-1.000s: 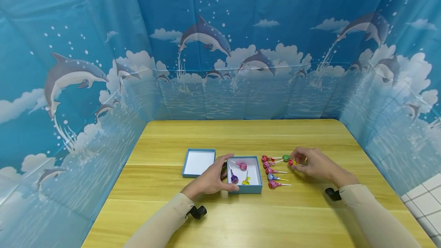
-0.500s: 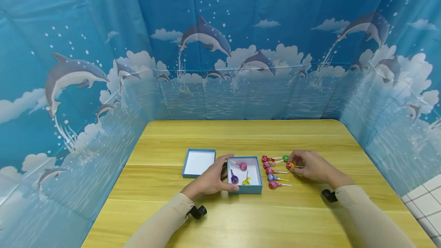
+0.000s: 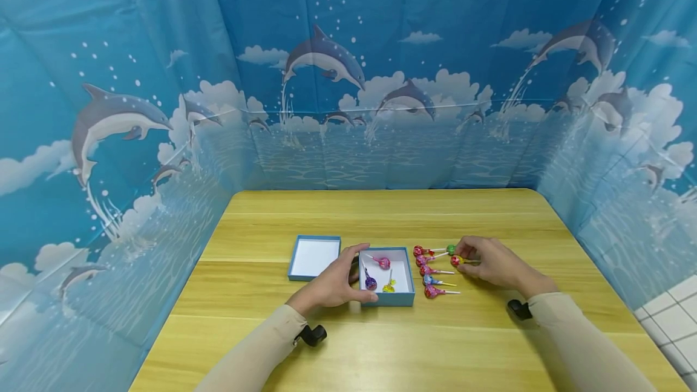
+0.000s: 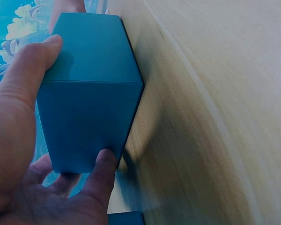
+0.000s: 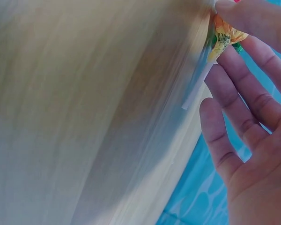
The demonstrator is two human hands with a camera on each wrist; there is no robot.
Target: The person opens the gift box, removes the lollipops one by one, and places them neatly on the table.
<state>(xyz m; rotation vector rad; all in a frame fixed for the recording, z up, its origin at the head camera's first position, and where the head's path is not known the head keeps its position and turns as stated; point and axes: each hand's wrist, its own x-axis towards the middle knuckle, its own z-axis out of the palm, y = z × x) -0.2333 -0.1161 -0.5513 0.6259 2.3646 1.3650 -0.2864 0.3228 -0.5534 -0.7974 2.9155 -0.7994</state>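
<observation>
My left hand [image 3: 333, 283] grips the blue box [image 3: 388, 299] at its left side, thumb on the front wall. The left wrist view shows the thumb and fingertips against the outer walls of the box [image 4: 91, 124]. Inside it lie a pink lollipop [image 3: 384, 263], a purple lollipop [image 3: 371, 284] and a yellow lollipop [image 3: 388, 288]. To the right, my right hand [image 3: 492, 262] pinches a red-and-yellow lollipop [image 3: 456, 261] low over the table. In the right wrist view its yellow wrapper [image 5: 223, 41] shows beside the thumb, with the white stick pointing down-left.
Between box and right hand, several lollipops [image 3: 430, 291] lie in a column, sticks to the right. A green lollipop [image 3: 451, 249] lies just behind the pinched one. The white-lined box lid [image 3: 314, 258] rests left of the box. A dolphin-print curtain [image 3: 348, 150] surrounds the table [image 3: 348, 349].
My right hand has shifted slightly left, and the red-and-yellow lollipop has turned and moved a little left with it, near the green one. The left hand and box have stayed put.
</observation>
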